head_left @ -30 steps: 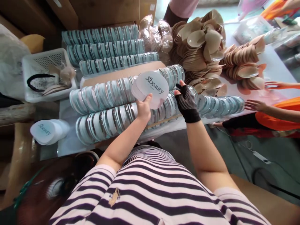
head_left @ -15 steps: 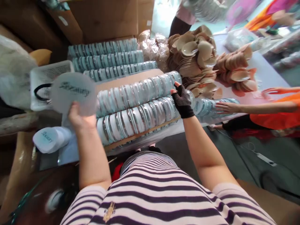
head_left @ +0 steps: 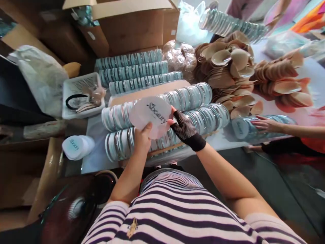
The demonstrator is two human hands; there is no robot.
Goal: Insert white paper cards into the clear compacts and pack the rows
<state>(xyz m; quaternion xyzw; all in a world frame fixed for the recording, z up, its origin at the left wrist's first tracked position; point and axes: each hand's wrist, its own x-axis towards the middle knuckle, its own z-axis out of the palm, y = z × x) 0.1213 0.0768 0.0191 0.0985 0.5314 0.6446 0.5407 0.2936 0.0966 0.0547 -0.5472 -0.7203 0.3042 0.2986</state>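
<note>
My left hand [head_left: 143, 137] grips a frosted white disc [head_left: 152, 115] by its lower edge, thumb on the face, which carries dark "beauty" lettering. From the other side my right hand [head_left: 184, 128], in a black fingerless mesh glove, pinches the disc's right edge between bare fingertips. Below the disc run two long rows of clear round containers [head_left: 207, 117] with white discs showing between them, standing on edge. A stack of similar printed discs [head_left: 76, 147] lies at the table's left end. Whether the held disc is single or several layers I cannot tell.
Behind are more container rows [head_left: 132, 71], a white basket [head_left: 67, 86] with a black band, and heaps of beige cups [head_left: 228, 64]. At right a co-worker's hand [head_left: 269, 124] rests on another container row [head_left: 241, 128]. Cardboard boxes [head_left: 132, 32] stand at the back.
My left hand has brought the disc rightward from the table's left side to over the container rows. My right hand has moved left from the far row end onto the disc's edge.
</note>
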